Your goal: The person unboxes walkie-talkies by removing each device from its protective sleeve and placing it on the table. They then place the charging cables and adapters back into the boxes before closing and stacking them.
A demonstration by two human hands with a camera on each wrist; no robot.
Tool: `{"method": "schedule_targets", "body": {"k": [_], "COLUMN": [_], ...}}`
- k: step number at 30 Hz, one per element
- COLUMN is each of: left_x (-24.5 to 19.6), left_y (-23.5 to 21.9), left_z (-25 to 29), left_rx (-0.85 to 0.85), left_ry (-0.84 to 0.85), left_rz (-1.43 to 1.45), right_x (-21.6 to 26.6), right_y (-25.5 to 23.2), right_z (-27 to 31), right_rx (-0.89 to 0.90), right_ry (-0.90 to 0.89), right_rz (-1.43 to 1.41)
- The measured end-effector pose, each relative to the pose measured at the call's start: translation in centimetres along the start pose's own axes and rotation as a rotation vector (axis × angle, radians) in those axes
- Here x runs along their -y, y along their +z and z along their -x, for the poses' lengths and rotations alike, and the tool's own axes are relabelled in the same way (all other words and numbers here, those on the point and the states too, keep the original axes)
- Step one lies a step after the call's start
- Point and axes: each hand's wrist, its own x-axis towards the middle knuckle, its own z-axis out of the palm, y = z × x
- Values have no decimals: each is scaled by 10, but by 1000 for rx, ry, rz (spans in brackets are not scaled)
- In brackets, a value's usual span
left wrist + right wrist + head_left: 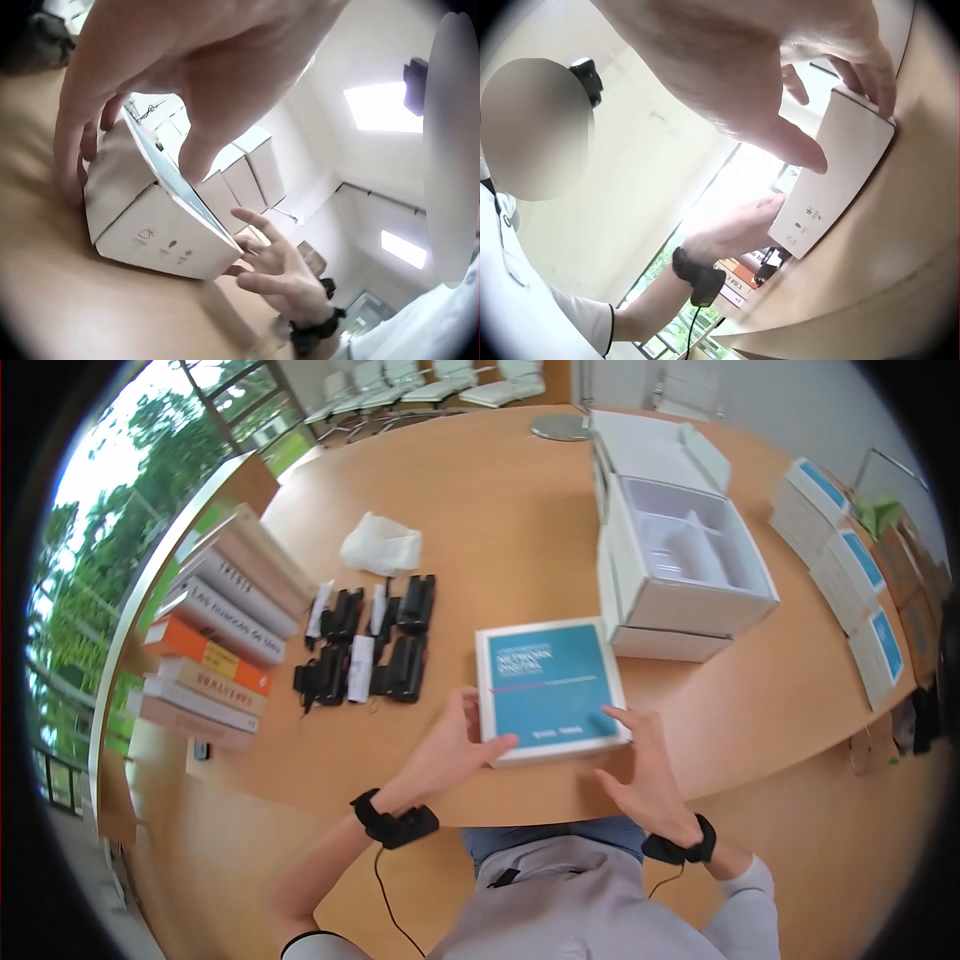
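Note:
A flat white box (552, 690) with a blue printed top lies near the table's front edge. My left hand (448, 745) holds it at the left side, the thumb over the blue top and the fingers down along the side; the left wrist view shows this hand (187, 75) arched over a corner. On the right, my right hand (648, 775) touches the box's edge with extended fingers, its thumb spread away toward me. Small printed symbols mark the white side (169, 236) in the left wrist view.
A large open white box (690, 590) with a moulded insert stands behind on the right. Black devices (405, 670) with white tags lie left, near a crumpled white bag (382, 545). Stacked books (215, 630) stand at the left edge, several blue-topped white boxes (840, 580) at the far right.

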Motion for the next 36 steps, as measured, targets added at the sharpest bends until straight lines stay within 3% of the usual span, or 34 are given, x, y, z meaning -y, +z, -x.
{"method": "schedule_targets", "body": {"k": [2, 5, 6, 9, 12, 16, 18, 21, 22, 24, 25, 26, 28, 30, 32, 33, 34, 36], "left_x": [1, 24, 29, 8, 23, 35, 34, 69, 65, 73, 31, 40, 45, 47, 50, 47, 41, 44], "left_y": [3, 8, 10, 9, 13, 3, -7, -11, -12, -13, -2, -2, -1, -7, -3, -1, 0, 1], "left_z": [22, 35, 38, 55, 62, 68, 73, 65, 73, 70, 66, 61, 57, 51, 48, 49, 50, 52], "left_rx": [17, 172, 232, 315, 318, 260, 253, 178, 185, 100, 64, 48, 90, 86, 79, 70, 65, 69], "left_ry": [-167, -133, -222, -321, -347, -311, -268, -53, 170, 95, -54, 18, 5, 28, 71, 36, 2, -45], "left_rz": [217, 472, 471, 719, 767, 604, 418, 191, 196, -75, -51, -6, 121, 102, 120, 156, 189, 232], "right_x": [-1, 8, 9, 9, 4, 5, 10, 36, 49, 62, 68, 76, 77, 94, 95, 84, 78, 26], "right_y": [1, 2, 3, 13, 13, 1, 0, -15, -23, -34, -39, -43, -55, -53, -44, -35, -27, 1], "right_z": [11, 21, 23, 32, 34, 41, 49, 37, 25, -12, -40, -68, -129, -134, -123, -109, -94, -80], "right_rx": [-39, -51, -26, -101, -185, -130, -164, -291, -342, -460, -535, -524, -526, -608, -531, -320, -20, 170], "right_ry": [-26, -63, -77, -218, -425, -692, -708, -725, -731, -740, -789, -753, -741, -824, -885, -836, -587, -381], "right_rz": [5, 84, 114, 426, 718, 673, 717, 761, 757, 777, 801, 808, 922, 818, 781, 693, 683, 882]}}
